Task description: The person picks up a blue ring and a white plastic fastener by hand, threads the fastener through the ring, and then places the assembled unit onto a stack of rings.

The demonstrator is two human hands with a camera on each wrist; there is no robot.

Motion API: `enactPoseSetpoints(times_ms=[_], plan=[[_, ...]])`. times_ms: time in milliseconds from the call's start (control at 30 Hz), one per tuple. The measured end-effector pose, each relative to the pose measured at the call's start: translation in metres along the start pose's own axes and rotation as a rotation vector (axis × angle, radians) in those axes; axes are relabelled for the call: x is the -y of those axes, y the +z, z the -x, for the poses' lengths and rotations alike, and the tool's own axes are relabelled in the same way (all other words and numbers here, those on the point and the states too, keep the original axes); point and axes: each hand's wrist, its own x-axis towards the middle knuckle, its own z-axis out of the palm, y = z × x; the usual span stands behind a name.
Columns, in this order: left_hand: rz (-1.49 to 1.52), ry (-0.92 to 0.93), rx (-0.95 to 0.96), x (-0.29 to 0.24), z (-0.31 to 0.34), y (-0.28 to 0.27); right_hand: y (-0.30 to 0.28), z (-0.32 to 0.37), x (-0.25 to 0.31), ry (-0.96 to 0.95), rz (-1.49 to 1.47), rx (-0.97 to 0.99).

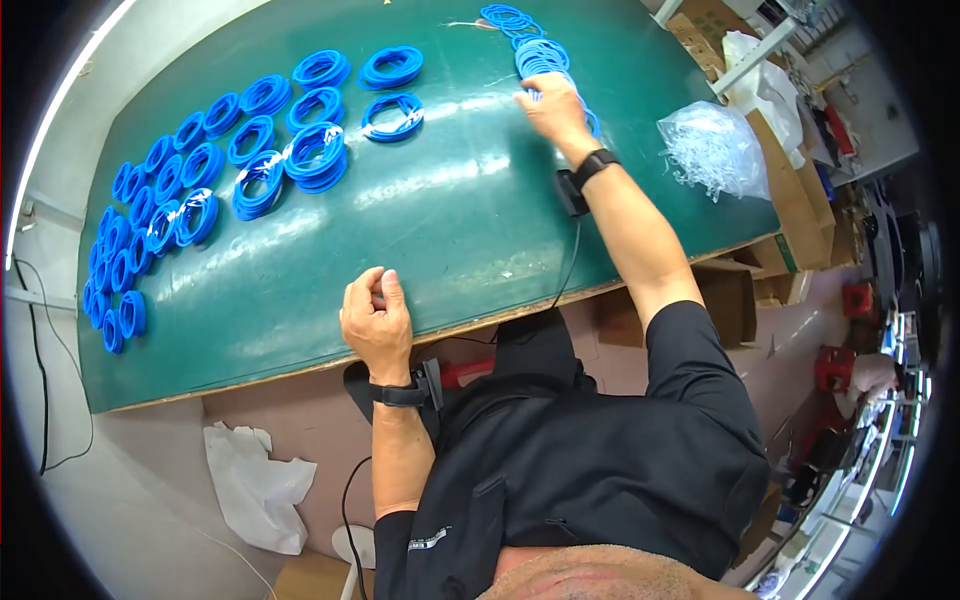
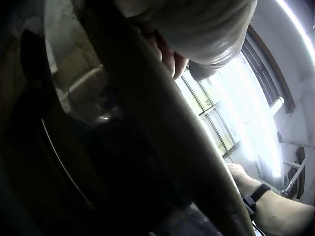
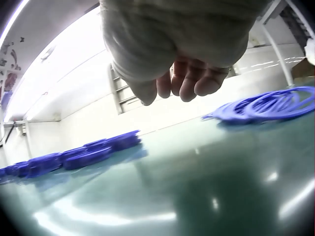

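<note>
My right hand (image 1: 556, 112) reaches over the far right of the green table (image 1: 440, 240), overlapping a spread row of loose blue cable coils (image 1: 540, 58) in the head view. In the right wrist view its loosely bent fingers (image 3: 189, 88) hang above the tabletop with nothing in them, and the loose coils (image 3: 261, 108) lie off to the right. My left hand (image 1: 378, 322) is at the table's near edge, fingers loosely curled, holding nothing. Many bundled blue coils (image 1: 268, 95) lie in rows on the left side, some with white ties round them.
A clear plastic bag of thin, pale strips (image 1: 712, 150) lies on the right of the table. Cardboard boxes (image 1: 790, 190) stand beyond that edge. A thin cable (image 1: 572, 265) runs from the right wrist camera over the near edge.
</note>
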Motion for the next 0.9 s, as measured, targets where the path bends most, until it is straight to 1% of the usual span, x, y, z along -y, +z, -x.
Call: enactPoseSetpoints(times_ms=[33, 100, 133, 233, 267, 367, 567, 667, 800, 900], plan=[[0.008, -0.003, 0.006, 0.001, 0.0, 0.0, -0.014, 0.003, -0.019, 0.058, 0.057, -0.015], [0.005, 0.039, 0.004, 0.002, 0.0, 0.0, -0.037, 0.014, -0.046, 0.261, 0.151, -0.024], [0.002, 0.06, 0.003, 0.003, 0.0, 0.0, -0.044, 0.019, -0.055, 0.263, 0.157, -0.023], [0.006, 0.06, 0.006, 0.004, 0.0, 0.0, -0.057, 0.034, -0.072, 0.467, 0.238, 0.017], [0.006, 0.061, 0.006, 0.004, 0.0, 0.001, -0.058, 0.035, -0.074, 0.469, 0.241, 0.017], [0.002, 0.06, 0.008, 0.006, 0.0, 0.002, -0.057, 0.036, -0.077, 0.567, 0.199, 0.129], [-0.01, 0.069, 0.002, 0.007, 0.0, 0.002, -0.054, 0.033, -0.083, 0.591, 0.163, 0.157], [-0.018, 0.02, 0.009, 0.005, 0.001, 0.002, -0.053, 0.034, -0.085, 0.599, 0.167, 0.153], [-0.012, 0.015, 0.008, 0.005, 0.001, 0.002, -0.052, 0.035, -0.087, 0.583, 0.175, 0.178], [-0.023, 0.055, 0.001, 0.006, 0.0, 0.002, -0.051, 0.034, -0.087, 0.594, 0.155, 0.168]])
